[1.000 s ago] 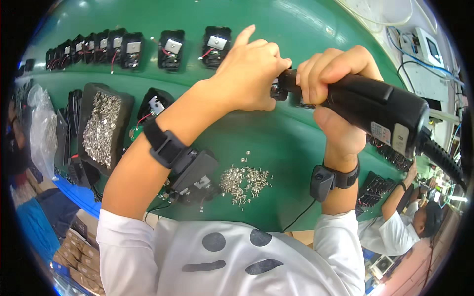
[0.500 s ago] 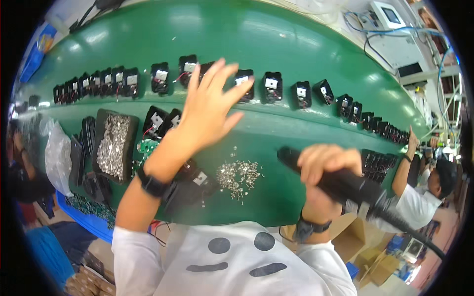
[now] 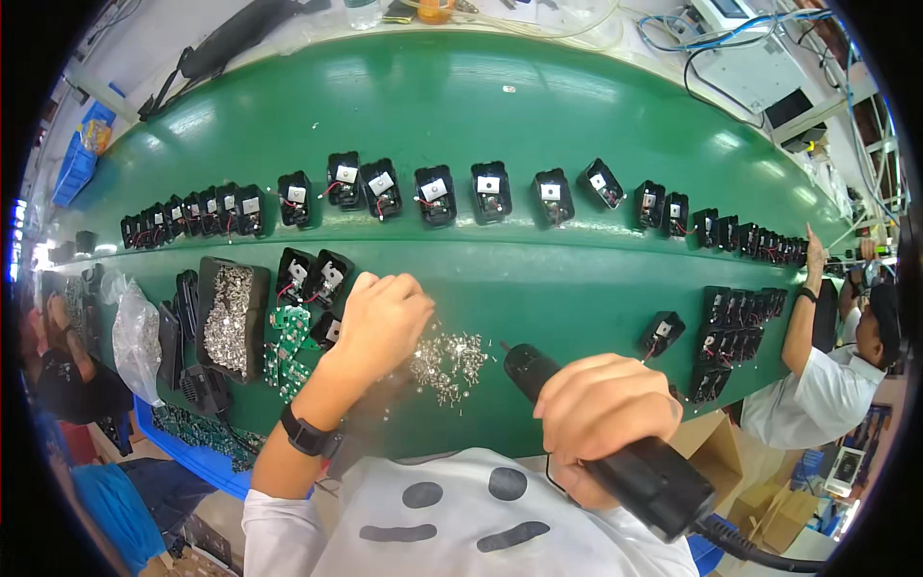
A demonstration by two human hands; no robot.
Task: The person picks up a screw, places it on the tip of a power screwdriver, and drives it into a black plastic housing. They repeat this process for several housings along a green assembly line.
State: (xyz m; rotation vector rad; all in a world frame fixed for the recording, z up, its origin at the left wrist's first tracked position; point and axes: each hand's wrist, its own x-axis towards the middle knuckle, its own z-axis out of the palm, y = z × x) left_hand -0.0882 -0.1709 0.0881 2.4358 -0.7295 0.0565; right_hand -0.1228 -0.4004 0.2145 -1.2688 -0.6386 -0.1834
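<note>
My left hand (image 3: 383,322) is over the bench at the left edge of a loose pile of small silver screws (image 3: 450,367). Its fingers are curled together, and whatever is between the fingertips is hidden. In my right hand (image 3: 606,413) is a black corded electric screwdriver (image 3: 659,486), its tip pointing up and left just right of the screws. Left of my left hand are open black plastic housings (image 3: 330,279) with metal plates and red wires, and green circuit boards (image 3: 290,337). More such housings (image 3: 436,197) form a long row across the bench.
A dark tray (image 3: 258,317) heaped with small metal parts sits at left, beside a clear plastic bag (image 3: 137,332). Stacked housings (image 3: 735,327) and one lone housing (image 3: 663,334) are at right. Another person (image 3: 822,370) works at the far right end of the green bench (image 3: 558,106).
My left hand has dropped from over the housing row to beside the screws, its spread fingers now curled. The screwdriver has shifted left and toward me. The whole view has shifted slightly.
</note>
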